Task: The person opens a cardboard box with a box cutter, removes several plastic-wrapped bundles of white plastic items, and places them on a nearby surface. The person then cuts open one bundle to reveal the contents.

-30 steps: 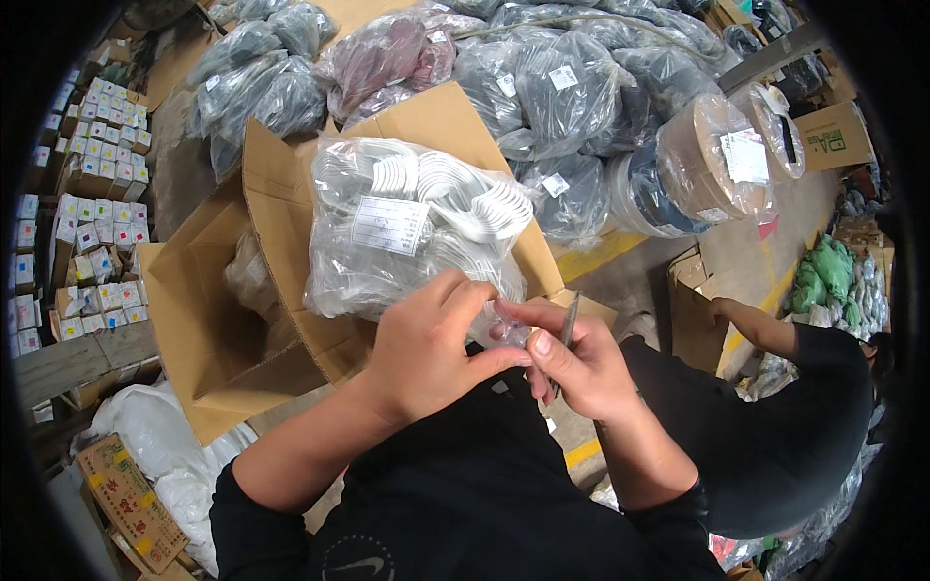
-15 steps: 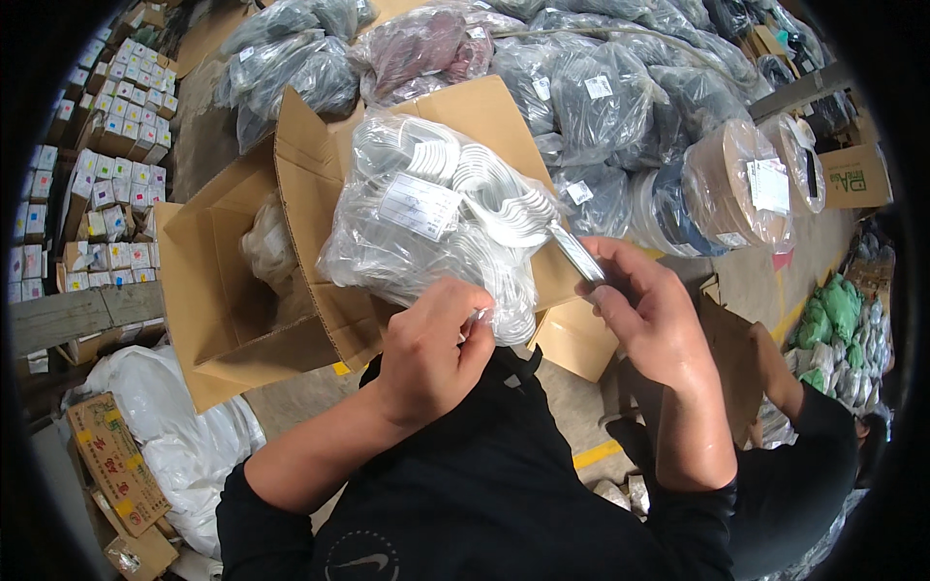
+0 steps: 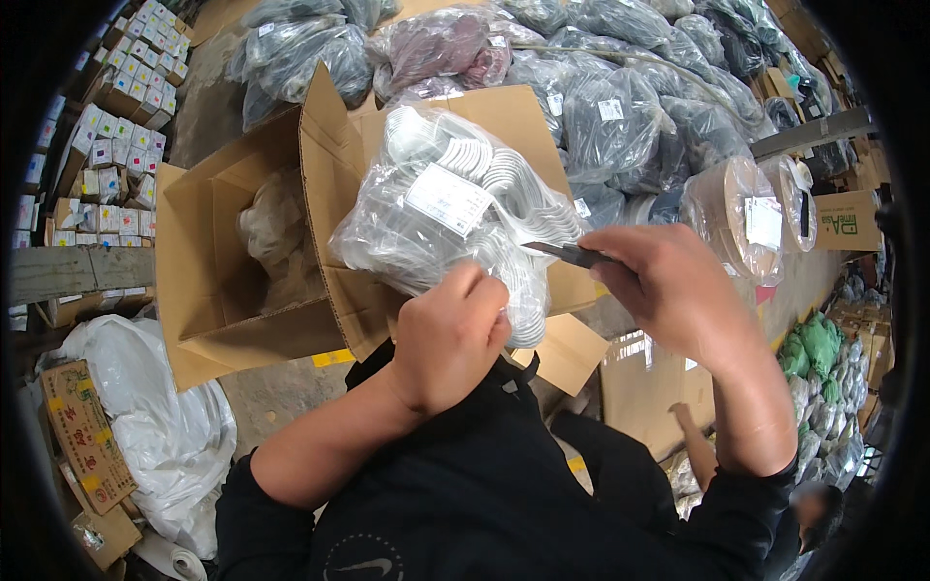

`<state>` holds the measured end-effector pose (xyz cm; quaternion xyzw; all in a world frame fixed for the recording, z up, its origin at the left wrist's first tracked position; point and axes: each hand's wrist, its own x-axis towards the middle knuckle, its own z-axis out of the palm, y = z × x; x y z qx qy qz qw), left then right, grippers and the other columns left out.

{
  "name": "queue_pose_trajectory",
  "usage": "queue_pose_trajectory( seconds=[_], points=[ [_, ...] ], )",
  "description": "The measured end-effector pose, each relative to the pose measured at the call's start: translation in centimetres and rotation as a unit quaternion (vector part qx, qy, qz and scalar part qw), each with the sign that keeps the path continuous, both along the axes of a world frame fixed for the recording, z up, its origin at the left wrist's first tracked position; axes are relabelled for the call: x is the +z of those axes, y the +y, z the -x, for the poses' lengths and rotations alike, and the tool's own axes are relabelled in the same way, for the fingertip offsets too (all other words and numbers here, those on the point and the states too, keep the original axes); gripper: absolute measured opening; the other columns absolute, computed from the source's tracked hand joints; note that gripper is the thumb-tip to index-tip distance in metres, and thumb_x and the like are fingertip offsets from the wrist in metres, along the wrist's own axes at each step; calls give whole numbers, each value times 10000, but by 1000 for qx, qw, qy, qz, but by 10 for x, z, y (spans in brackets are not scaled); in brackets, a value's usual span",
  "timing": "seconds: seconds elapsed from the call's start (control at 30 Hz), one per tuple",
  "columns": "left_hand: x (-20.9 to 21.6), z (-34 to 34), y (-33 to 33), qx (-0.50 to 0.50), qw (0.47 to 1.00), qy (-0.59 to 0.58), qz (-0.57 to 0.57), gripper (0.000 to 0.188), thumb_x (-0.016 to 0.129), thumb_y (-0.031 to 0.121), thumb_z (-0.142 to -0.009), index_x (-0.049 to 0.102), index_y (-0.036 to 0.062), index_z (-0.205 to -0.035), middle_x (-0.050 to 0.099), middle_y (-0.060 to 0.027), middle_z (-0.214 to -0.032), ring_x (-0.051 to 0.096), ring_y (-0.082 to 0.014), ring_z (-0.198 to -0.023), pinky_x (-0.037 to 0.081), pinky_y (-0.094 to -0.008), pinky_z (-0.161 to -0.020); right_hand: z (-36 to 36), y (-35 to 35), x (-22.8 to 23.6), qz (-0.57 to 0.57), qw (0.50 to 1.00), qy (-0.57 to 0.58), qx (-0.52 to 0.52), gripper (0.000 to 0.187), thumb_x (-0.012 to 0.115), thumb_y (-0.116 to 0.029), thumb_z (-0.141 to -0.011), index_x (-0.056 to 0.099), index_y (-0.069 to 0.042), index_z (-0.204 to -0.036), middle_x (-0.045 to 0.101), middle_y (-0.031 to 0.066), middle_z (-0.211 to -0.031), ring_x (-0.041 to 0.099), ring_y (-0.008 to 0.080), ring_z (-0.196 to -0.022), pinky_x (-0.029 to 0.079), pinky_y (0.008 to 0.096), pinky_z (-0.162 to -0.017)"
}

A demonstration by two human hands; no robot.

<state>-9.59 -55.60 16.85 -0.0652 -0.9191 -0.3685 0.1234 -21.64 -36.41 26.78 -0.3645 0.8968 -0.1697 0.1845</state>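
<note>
A clear plastic bag of nested white curved pieces, with a white label on top, lies on the raised cardboard flaps in front of me. My left hand is closed in a pinch at the bag's near edge, gripping the plastic; its fingertips are partly hidden. From the right, my right hand grips a box cutter. The cutter's thin tip points left, over the white pieces at the bag's right side.
An open cardboard box stands at the left with crumpled clear plastic inside. Wrapped dark bundles fill the far side, with large wrapped reels at the right. Another person's arm shows at lower right, by flat cardboard.
My right hand has turned, swinging the box cutter from steep to nearly level over the bag. My left hand stays by the bag's near edge. The other person's arm has moved lower.
</note>
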Motion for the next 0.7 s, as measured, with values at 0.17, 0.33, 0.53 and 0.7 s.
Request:
queue_pose_trajectory(
  seconds=[0.17, 0.33, 0.53, 0.7],
  points=[
    [-4, -5, 3, -36, 998, 29, -31, 197, 685, -15, -741, 586, 39, -902, 645, -122, -882, 647, -301, -730, 523, -376, -619, 5, -19, 11, -74, 996, 9, 39, 239, 663, -92, -835, 650, -33, -1066, 663, 205, -844, 636, 407, -811, 495, 470, -702],
    [-7, -3, 0, -68, 994, 89, -14, 132, 626, 60, -743, 579, 40, -865, 593, -105, -845, 613, -283, -693, 501, -380, -604, 10, -32, 18, -101, 990, 45, 92, 192, 665, -104, -809, 657, -49, -994, 662, 176, -810, 631, 401, -791, 492, 480, -684],
    [-7, -3, -1, -90, 985, 143, -29, 168, 669, 12, -723, 631, 4, -886, 603, -107, -839, 618, -269, -707, 509, -348, -609, 16, -40, 22, -113, 977, 75, 166, 116, 655, -99, -800, 678, -66, -909, 651, 131, -748, 641, 358, -744, 500, 459, -660],
    [-6, -1, -2, -105, 982, 160, -7, 210, 624, 110, -721, 629, 3, -902, 565, -96, -844, 600, -248, -729, 498, -337, -622, 18, -47, 28, -117, 973, 79, 184, 86, 628, -119, -811, 683, -74, -859, 640, 127, -721, 643, 346, -727, 505, 451, -651]
  ],
)
